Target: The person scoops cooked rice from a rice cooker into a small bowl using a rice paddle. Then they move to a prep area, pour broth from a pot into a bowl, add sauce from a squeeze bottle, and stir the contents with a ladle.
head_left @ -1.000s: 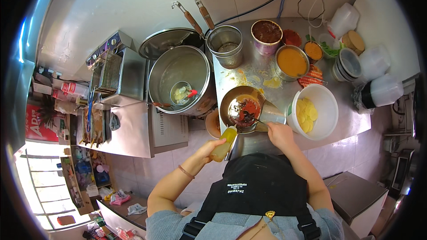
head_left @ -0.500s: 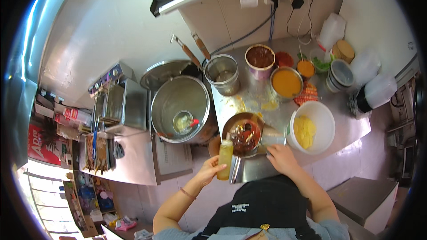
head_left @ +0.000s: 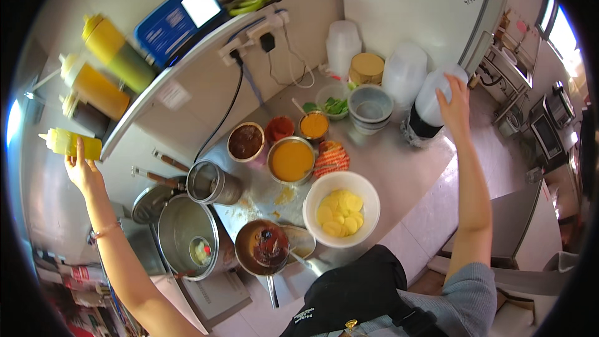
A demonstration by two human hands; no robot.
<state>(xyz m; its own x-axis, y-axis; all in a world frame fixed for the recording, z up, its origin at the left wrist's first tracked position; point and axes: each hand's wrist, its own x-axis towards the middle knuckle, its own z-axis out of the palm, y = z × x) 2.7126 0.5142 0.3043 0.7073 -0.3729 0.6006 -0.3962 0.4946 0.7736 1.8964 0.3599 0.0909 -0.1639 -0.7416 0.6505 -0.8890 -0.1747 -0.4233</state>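
Observation:
My left hand (head_left: 81, 171) is raised at the far left, closed round a squeeze bottle (head_left: 73, 143) of yellow-green liquid. The bottle lies tilted beside the end of the wall shelf (head_left: 140, 97). At the right my right hand (head_left: 455, 103) reaches to a stack of translucent plastic tubs (head_left: 430, 97) with a black band. Its fingers are apart against the stack's side, and no tub is lifted off. Between my arms stands a pan (head_left: 253, 253) with dark red sauce in it. A metal scoop (head_left: 301, 242) rests by the pan, its handle toward me.
A white tub (head_left: 310, 212) holds yellow slices. Behind it are a pot of orange sauce (head_left: 291, 159), a pot of dark sauce (head_left: 246, 141) and stacked grey bowls (head_left: 370, 105). A large steel pot (head_left: 187, 237) stands left. More squeeze bottles (head_left: 118, 47) line the shelf.
My left hand has carried the squeeze bottle from beside the pan up to the shelf. My right hand has left the scoop and moved to the tub stack. The view has swung to the right.

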